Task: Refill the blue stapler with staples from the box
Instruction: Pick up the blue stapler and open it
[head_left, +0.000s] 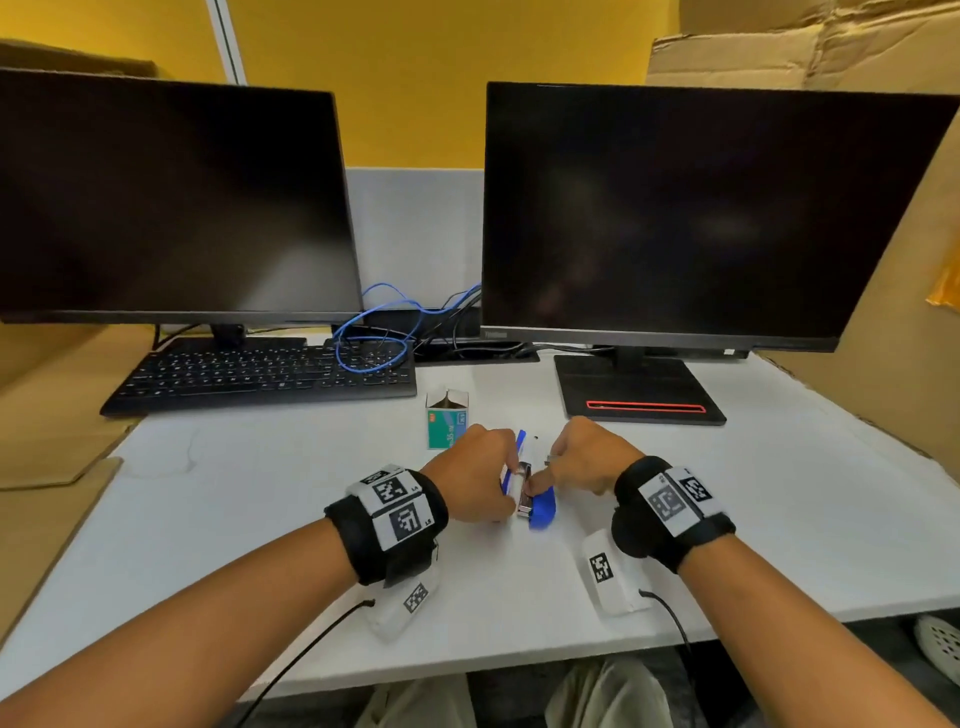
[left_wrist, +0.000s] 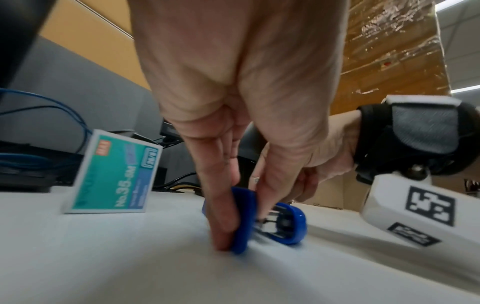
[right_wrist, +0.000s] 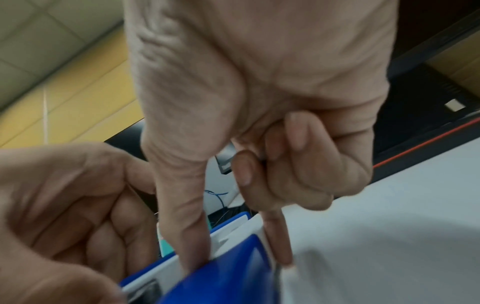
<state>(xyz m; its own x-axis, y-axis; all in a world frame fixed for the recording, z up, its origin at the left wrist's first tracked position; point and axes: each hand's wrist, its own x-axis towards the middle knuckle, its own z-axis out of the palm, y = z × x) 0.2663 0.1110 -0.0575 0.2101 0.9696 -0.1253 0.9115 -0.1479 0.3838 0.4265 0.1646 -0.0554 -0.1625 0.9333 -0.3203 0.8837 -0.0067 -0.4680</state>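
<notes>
Working the blue stapler (head_left: 540, 506) open near the front-middle of the desk (head_left: 779, 519), both hands on it. Left hand (head_left: 475, 475) has fingers curled down around the base half, fingertips (left_wrist: 223, 236) pressing its side and touching the desk surface, pinning it. Right hand (head_left: 587, 460) pinches the hinged blue top cover between thumb (right_wrist: 189, 246) and index finger, other fingers curled into the palm; whether it also holds a staple strip I cannot tell. Stapler is swung apart, cover splayed to the right, metal staple channel (head_left: 523, 493) exposed between the hands; wrist views blurred, so cannot tell if staples already sit in the channel. Staple box (head_left: 447, 421) stands upright just behind the left hand, toward the back-middle of the desk, top flap open, green label facing front. Keyboard (head_left: 260, 374) at back left, monitor stand (head_left: 639, 389) at back right, blue cable (head_left: 374, 332) looped behind the box. Handling judgement: stapler is small, light, rigid plastic over a metal track, smooth shell likely slippery, and the cover is probably spring-loaded so it may snap shut if released; best held by the base sides with one hand while the other keeps the cover back at its free end. Staple strips likely brittle, break if bent; pinch by the long sides and lay flat into the channel. Light box may tip when reached into.
</notes>
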